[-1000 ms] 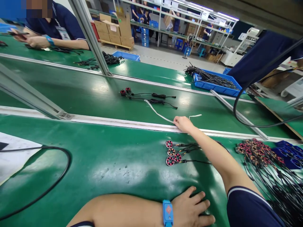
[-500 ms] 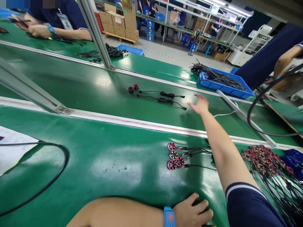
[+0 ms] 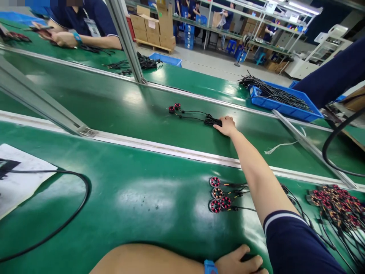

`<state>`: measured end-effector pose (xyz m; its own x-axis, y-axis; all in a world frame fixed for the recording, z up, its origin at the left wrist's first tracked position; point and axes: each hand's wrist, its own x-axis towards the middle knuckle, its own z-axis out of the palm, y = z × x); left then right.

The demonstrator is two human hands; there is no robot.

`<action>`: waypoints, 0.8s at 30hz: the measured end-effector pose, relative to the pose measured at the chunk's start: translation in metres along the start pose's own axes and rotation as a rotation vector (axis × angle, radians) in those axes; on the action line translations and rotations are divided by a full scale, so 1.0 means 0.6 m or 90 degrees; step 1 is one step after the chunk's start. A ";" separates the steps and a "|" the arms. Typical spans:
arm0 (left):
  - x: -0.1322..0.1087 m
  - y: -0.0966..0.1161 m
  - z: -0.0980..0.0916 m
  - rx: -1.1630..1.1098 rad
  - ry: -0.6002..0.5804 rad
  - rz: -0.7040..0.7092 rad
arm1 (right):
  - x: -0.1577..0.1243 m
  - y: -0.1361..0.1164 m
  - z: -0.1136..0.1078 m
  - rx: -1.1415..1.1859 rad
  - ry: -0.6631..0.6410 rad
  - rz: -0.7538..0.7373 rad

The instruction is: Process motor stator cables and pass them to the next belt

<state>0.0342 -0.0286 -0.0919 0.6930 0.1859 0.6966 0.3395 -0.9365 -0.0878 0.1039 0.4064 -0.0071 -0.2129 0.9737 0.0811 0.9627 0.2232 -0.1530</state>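
Note:
My right hand [image 3: 227, 126] reaches across to the belt strip, its fingers closed over the plug ends of two bundled black motor cables [image 3: 209, 120]. These cables run left to two small motors [image 3: 174, 107] with red and black tops, lying side by side on the strip. My left hand [image 3: 239, 262] rests low on the near green bench, fingers apart, partly cut off by the bottom edge; a blue band is on its wrist. Between my arms lies a small group of ring-shaped motor stators [image 3: 218, 194] with red or copper windings, their leads passing under my right forearm.
A heap of wired stators [image 3: 338, 205] lies at the right. Beyond the strip stands a blue bin [image 3: 288, 101] of black cables. Metal posts [image 3: 125, 40] and rails [image 3: 168, 151] frame the strip. Across it, a co-worker's hands [image 3: 64, 39] handle something. Paper [image 3: 25, 182] and a looped cable lie left.
My right hand has come down from above the strip onto the cable ends, drawing the two cables together. My left hand stays low on the bench. The view has shifted slightly.

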 end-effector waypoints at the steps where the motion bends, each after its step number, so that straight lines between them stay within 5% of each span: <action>1: 0.000 -0.003 -0.005 -0.007 0.014 -0.005 | -0.008 0.002 -0.003 0.006 0.002 -0.008; 14: 0.000 -0.008 -0.022 -0.060 -0.058 0.036 | -0.133 0.026 -0.086 0.204 0.092 -0.083; 24: 0.011 -0.019 -0.053 -0.126 -0.107 0.024 | -0.304 0.153 -0.153 0.228 0.139 0.073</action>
<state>0.0149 -0.0260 -0.0637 0.8044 0.1807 0.5659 0.1915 -0.9806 0.0409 0.2466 0.2454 0.0546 -0.0302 0.9693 0.2439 0.8513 0.1528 -0.5019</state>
